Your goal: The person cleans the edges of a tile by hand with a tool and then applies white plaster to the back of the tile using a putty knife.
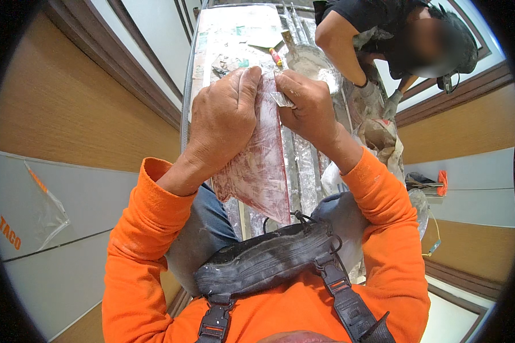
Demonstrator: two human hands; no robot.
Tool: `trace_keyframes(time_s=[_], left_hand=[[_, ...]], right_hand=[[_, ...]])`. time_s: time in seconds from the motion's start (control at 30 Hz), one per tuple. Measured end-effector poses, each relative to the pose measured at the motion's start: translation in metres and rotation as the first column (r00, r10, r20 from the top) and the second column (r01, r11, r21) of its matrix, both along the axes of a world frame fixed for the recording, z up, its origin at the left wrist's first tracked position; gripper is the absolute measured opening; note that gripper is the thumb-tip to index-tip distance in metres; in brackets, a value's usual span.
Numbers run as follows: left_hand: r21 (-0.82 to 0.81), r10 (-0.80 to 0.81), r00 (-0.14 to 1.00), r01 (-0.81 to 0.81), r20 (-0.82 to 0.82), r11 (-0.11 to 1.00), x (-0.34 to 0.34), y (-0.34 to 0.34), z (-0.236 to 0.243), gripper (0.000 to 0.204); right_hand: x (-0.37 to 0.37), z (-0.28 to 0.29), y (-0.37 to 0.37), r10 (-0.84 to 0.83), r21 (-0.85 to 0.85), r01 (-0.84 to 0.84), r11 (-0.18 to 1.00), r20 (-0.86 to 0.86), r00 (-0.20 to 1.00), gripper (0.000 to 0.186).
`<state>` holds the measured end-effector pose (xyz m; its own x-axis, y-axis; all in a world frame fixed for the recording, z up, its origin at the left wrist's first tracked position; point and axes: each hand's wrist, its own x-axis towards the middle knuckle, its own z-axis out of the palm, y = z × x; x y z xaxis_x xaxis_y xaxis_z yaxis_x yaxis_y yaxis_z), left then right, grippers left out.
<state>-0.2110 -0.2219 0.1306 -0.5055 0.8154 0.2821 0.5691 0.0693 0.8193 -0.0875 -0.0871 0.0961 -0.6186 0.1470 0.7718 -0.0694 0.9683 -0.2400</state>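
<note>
My left hand [226, 117] is closed on a flat, translucent red piece [260, 160] smeared with white, dusty residue. The piece hangs over my lap and narrows to a point near my waist. Along its upper right edge, my right hand [309, 106] is closed on a small grey, flat, blade-like piece [282, 99] with white smears. The thumbs of both hands are close together at the top of the red piece. Part of the red piece is hidden behind my left hand, and what lies inside my right fist cannot be seen.
Ahead lies a white-stained board [240, 28] with a red-and-yellow-handled tool [276, 57]. Beside it stands a plaster-caked bucket [312, 60]. A co-worker in black bends in at the upper right, a gloved hand [391, 104] near a crumpled bag [380, 137]. A black pouch [263, 257] crosses my waist.
</note>
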Motion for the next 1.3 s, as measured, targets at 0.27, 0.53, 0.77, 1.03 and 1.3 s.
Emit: trace_keyframes(time_s=[0.27,0.53,0.77,1.03,1.3], left_hand=[[0.036,-0.062,0.998,0.062,0.004,0.997,-0.001,0.002,-0.007,0.043],[0.044,-0.023,0.999,0.022,0.021,0.999,0.002,0.003,-0.003,0.042],[0.009,0.019,0.999,-0.018,-0.043,1.0,-0.001,0.003,-0.002,0.043],[0.015,-0.006,0.999,0.007,-0.041,1.0,0.0,0.001,0.0,0.045],[0.079,-0.062,0.997,0.065,-0.038,0.995,0.001,0.001,-0.004,0.042]], right_hand=[[0.002,-0.006,0.008,-0.049,-0.059,0.049,0.997,0.003,0.999,0.021],[0.007,-0.025,0.027,-0.103,-0.234,0.11,0.966,0.042,0.994,0.013],[-0.001,-0.009,0.0,0.021,-0.159,-0.022,0.987,-0.01,1.0,0.021],[0.002,0.0,0.002,-0.007,-0.047,0.009,0.999,0.044,0.999,0.022],[0.002,-0.001,0.004,0.007,-0.051,-0.006,0.999,0.013,1.0,0.023]])
